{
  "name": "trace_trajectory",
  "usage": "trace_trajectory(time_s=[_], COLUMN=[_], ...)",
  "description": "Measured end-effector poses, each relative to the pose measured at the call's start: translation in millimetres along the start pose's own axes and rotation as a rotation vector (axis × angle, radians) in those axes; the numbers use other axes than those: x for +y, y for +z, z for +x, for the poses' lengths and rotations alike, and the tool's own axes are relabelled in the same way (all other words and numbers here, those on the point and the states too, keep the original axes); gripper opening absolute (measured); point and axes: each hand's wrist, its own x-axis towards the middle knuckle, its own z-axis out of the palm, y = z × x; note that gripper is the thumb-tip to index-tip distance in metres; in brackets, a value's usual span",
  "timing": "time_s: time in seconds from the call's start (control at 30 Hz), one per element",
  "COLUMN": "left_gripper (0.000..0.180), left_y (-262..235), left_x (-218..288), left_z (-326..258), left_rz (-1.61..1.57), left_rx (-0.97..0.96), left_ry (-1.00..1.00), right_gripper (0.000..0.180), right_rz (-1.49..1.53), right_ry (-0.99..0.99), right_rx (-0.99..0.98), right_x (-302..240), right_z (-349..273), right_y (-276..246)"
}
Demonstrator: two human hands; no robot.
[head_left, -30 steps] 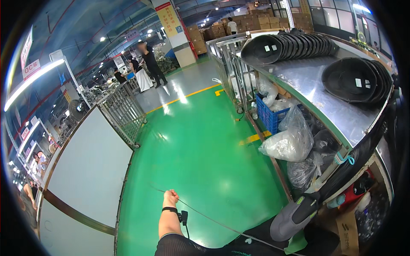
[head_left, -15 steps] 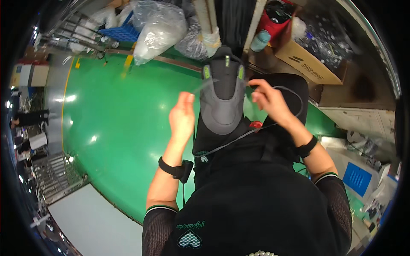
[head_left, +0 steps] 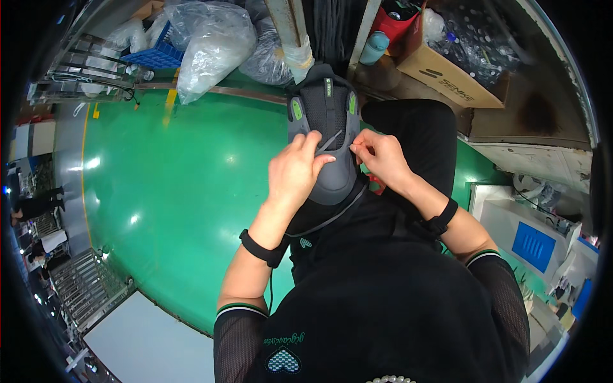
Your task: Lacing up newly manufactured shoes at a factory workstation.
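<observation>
At frame centre, grey shoe (head_left: 324, 143) lies on lap; left hand (head_left: 295, 171) presses its tongue, right hand (head_left: 382, 155) pinches thin lace (head_left: 330, 140). Looks light, soft; hold by sole sides.

We see both forearms rise from the lower edge and bend inward, the two hands meeting over the grey shoe (head_left: 324, 137) on the lap. The left hand (head_left: 295, 172) lies palm-down on the shoe's upper, its fingers curled and the fingertips pressed near the tongue. The right hand (head_left: 381, 156) sits just beside it on the shoe's right, thumb and forefinger pinched together on a thin lace end. Each wrist bears a black band, with dark mesh sleeves pushed back toward the elbows.
</observation>
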Motion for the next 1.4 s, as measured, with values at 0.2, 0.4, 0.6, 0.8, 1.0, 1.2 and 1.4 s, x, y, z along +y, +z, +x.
trace_trajectory(time_s=[0.2, 0.4, 0.6, 0.8, 1.0, 1.2, 1.4], left_gripper=[0.015, 0.007, 0.008, 0.01, 0.018, 0.02, 0.018], left_y=[3.9, -3.2, 2.0, 2.0, -1.9, 6.0, 1.9], left_x=[-11.5, -29.1, -24.7, -12.5, -10.8, -39.1, -34.3], left_z=[9.3, -19.0, -28.6, -13.7, 4.9, 1.4, 16.0], left_rz=[-0.126, -1.009, -0.282, 0.042, -0.287, -0.674, -0.686], left_rx=[-0.057, 0.085, 0.116, 0.199, -0.2, -0.387, -0.362], left_ry=[-0.007, -0.503, -0.286, -0.096, -0.581, -0.651, -0.736], right_gripper=[0.006, 0.013, 0.014, 0.012, 0.004, 0.037, 0.037], right_rz=[-0.612, -0.692, -0.663, -0.644, -0.757, -0.728, -0.772], right_ry=[-0.573, -0.654, -0.571, -0.587, -0.713, -0.744, -0.974], right_rx=[0.178, -0.003, -0.006, 0.041, -0.069, 0.022, -0.06], right_x=[-9.3, -3.7, -12.2, -4.5, -7.3, -18.7, -35.1], right_z=[13.8, 20.0, 10.4, 12.1, 19.2, 23.7, 49.7], right_y=[14.5, -10.6, -16.0, -12.2, -16.1, -39.5, -45.1])
